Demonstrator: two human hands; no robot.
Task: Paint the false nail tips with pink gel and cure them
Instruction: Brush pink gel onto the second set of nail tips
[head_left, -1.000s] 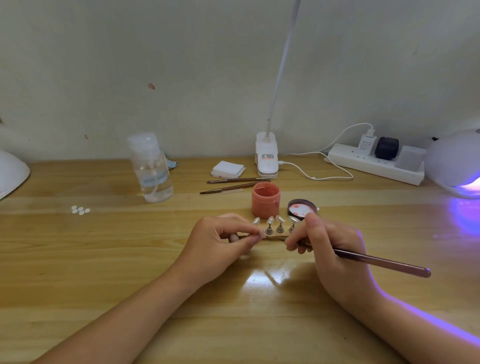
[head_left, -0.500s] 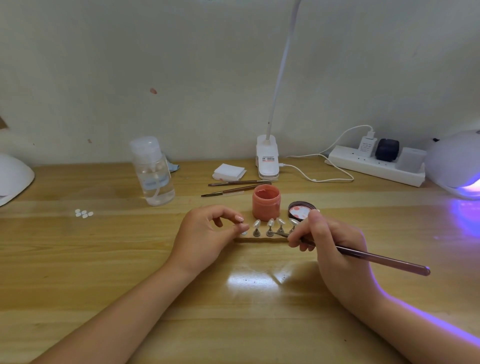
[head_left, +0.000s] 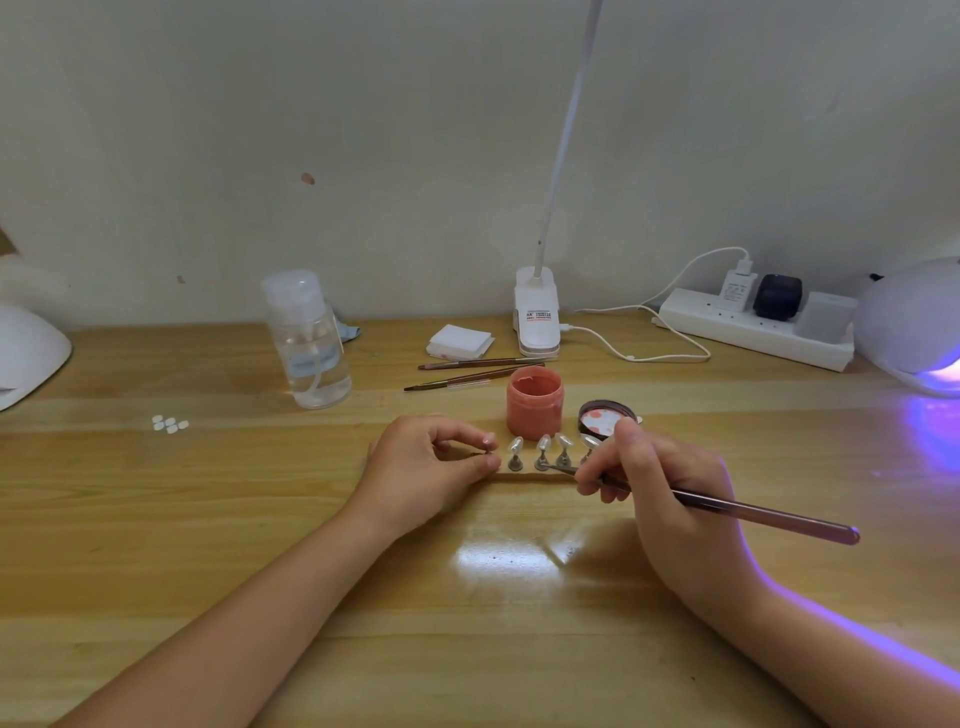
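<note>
Head view: four nail tips (head_left: 543, 443) stand on small pegs along a strip (head_left: 524, 470) on the wooden table (head_left: 208, 509), just in front of an open pink gel jar (head_left: 534, 401) and its upturned lid (head_left: 605, 415). Left hand (head_left: 423, 467) rests at the strip's left end, fingers curled with thumb and forefinger nearly meeting; whether they pinch the strip cannot be told. Right hand (head_left: 657, 483) grips a brush (head_left: 737, 512), its tip near the pegs. Behind lie two spare brushes (head_left: 462, 371), a pad stack (head_left: 460, 341), a clear bottle (head_left: 309, 340), a clip lamp (head_left: 536, 312) and a power strip (head_left: 753, 330). At far right a curing lamp (head_left: 919, 322) glows violet.
</note>
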